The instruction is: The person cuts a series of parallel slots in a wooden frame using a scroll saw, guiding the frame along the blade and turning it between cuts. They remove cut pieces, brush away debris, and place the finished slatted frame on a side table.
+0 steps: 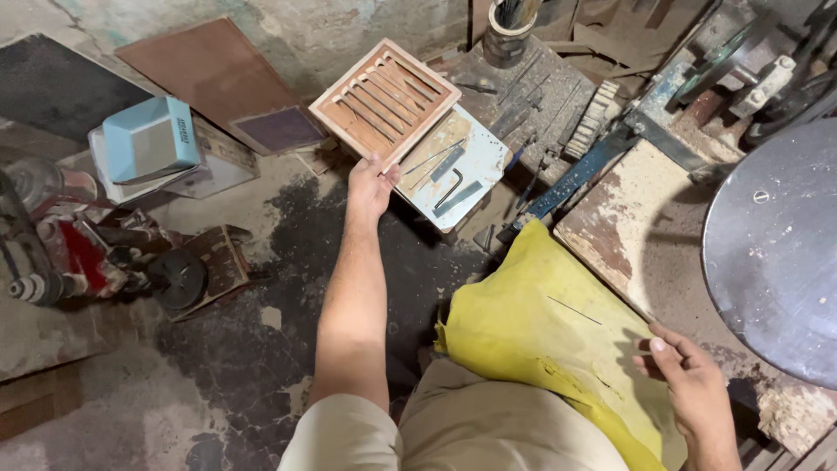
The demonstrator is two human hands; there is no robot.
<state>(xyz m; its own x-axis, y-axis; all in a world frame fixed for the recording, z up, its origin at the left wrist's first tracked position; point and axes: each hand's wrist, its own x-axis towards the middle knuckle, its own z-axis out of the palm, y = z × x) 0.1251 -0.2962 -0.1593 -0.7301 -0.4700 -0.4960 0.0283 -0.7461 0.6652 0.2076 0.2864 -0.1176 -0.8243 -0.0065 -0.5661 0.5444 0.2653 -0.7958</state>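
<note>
My left hand [370, 185] reaches forward and grips the near edge of a shallow wooden tray [384, 102], which holds several thin metal files laid side by side. The tray hangs tilted above a pale flat box lid [475, 170] carrying a few more small metal tools. My right hand [689, 384] rests with its fingers on a yellow cloth [540, 331] spread over my lap, close to a thin needle-like tool [574, 310] lying on the cloth.
A round grey metal disc [776, 253] sits at the right on a worn workbench [628, 227]. A light blue box [148, 139] and a red machine [78, 253] stand at the left. A cup of tools [507, 30] is at the back.
</note>
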